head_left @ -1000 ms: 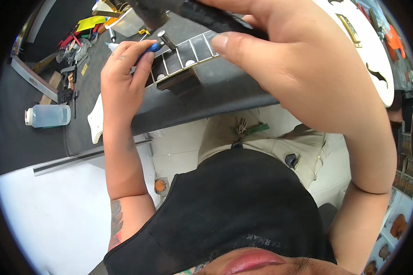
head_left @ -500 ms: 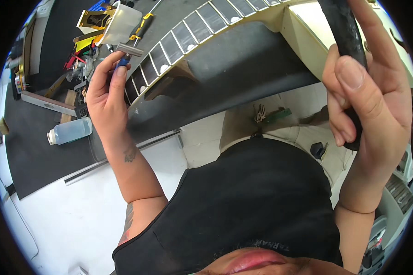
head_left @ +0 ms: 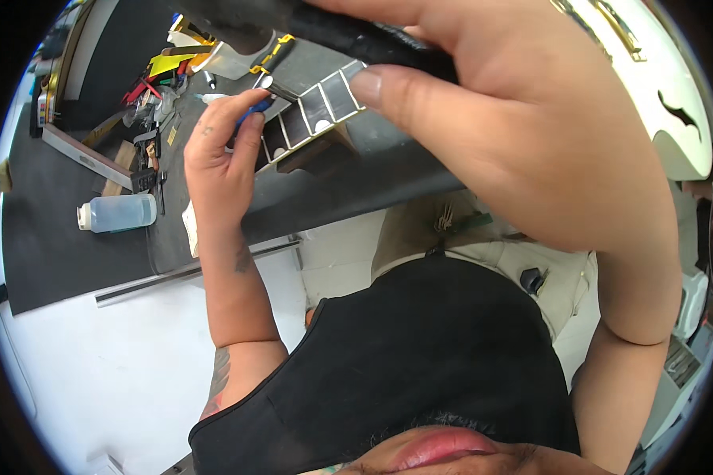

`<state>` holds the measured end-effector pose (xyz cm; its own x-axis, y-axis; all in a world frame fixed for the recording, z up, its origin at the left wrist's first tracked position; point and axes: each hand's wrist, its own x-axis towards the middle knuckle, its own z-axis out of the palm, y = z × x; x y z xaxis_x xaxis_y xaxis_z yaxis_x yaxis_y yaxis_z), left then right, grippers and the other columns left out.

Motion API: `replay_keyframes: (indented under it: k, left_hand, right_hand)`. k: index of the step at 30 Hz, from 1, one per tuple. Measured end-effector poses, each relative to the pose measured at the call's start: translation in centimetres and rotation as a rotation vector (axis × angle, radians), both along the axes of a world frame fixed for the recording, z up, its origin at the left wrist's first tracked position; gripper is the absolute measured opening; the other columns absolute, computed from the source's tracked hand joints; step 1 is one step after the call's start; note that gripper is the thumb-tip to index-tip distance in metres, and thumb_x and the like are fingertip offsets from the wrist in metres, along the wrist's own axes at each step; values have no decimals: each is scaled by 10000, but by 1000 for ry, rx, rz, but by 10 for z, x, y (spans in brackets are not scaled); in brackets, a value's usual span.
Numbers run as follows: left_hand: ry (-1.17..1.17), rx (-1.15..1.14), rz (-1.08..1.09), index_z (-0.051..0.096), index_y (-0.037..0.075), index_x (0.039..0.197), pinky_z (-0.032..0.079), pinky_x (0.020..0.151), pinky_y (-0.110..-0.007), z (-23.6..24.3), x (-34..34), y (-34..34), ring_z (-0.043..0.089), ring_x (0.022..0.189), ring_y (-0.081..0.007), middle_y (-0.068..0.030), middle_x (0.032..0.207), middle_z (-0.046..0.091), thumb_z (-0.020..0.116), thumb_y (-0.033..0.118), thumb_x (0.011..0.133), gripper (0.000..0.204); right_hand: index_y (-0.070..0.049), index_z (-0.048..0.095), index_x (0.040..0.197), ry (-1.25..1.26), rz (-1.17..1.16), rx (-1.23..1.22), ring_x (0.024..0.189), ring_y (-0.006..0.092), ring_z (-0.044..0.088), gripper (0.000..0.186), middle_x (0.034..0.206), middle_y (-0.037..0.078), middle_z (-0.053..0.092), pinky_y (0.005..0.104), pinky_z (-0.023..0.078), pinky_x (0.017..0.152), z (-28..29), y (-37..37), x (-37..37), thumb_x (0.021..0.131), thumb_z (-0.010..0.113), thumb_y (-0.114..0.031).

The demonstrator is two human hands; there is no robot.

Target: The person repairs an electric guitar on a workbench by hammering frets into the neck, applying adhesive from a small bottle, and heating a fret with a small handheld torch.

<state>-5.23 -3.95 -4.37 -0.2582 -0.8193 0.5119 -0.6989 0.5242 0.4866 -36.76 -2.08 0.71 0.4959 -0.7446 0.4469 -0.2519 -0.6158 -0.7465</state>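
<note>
My left hand (head_left: 222,142) is closed round the blue handle (head_left: 253,109) of a small tool. Its metal crosspiece head (head_left: 284,89) lies over the end of a guitar neck (head_left: 317,111) with pale-edged frets and round white dots. Large and close, my right hand (head_left: 523,119) grips the black handle (head_left: 372,39) of a hammer-like tool. That tool's dark, blurred head (head_left: 228,22) reaches to the upper left, above my left hand. My right hand and the handle cover much of the neck. Whether the two tools touch, I cannot tell.
A cream guitar body (head_left: 681,150) with a dark f-shaped hole sits at right. On the black bench (head_left: 63,253) are a clear bottle (head_left: 119,213), a metal level (head_left: 87,162), a white tub (head_left: 234,62) and several hand tools. The bench's front edge runs close to my body.
My right hand has swung left and across the neck with the black-handled tool. My left hand has shifted slightly right and down, still holding the blue-handled tool.
</note>
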Motion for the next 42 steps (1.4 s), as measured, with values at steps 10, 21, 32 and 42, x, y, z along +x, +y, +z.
replay_keyframes:
  k: [10, 21, 32, 42]
  left_hand:
    - [-38, -80, -29, 754, 31, 1152, 523, 736, -291, 2, -4, -2, 674, 822, -193, -93, 965, 724, 675, -34, 921, 252]
    - [-12, -59, -12, 765, 38, 1112, 517, 685, -289, 2, 1, 4, 667, 773, -188, -82, 954, 722, 682, -32, 916, 224]
    - [-6, -93, -74, 773, 50, 1096, 519, 664, -305, 5, 0, 4, 664, 747, -195, -77, 913, 708, 680, -61, 889, 253]
    - [-8, -98, -102, 766, 36, 1067, 519, 652, -322, 7, 4, 5, 661, 745, -211, -78, 895, 702, 688, -71, 862, 244]
  right_hand:
    - [22, 526, 1498, 129, 74, 2, 1039, 181, 619, 589, 1414, 138, 654, 264, 441, 897, 16, -8, 26, 913, 557, 82]
    - [24, 528, 1495, 136, 87, 17, 1099, 210, 643, 590, 1418, 150, 652, 279, 452, 951, 16, -2, 30, 908, 557, 86]
    - [26, 531, 1491, 135, 66, 25, 1159, 239, 668, 592, 1422, 162, 650, 294, 464, 1005, 18, 5, 27, 903, 558, 91]
    - [29, 500, 1510, 118, 60, 46, 1326, 339, 619, 627, 1458, 193, 617, 330, 424, 1110, 20, 19, 36, 889, 561, 87]
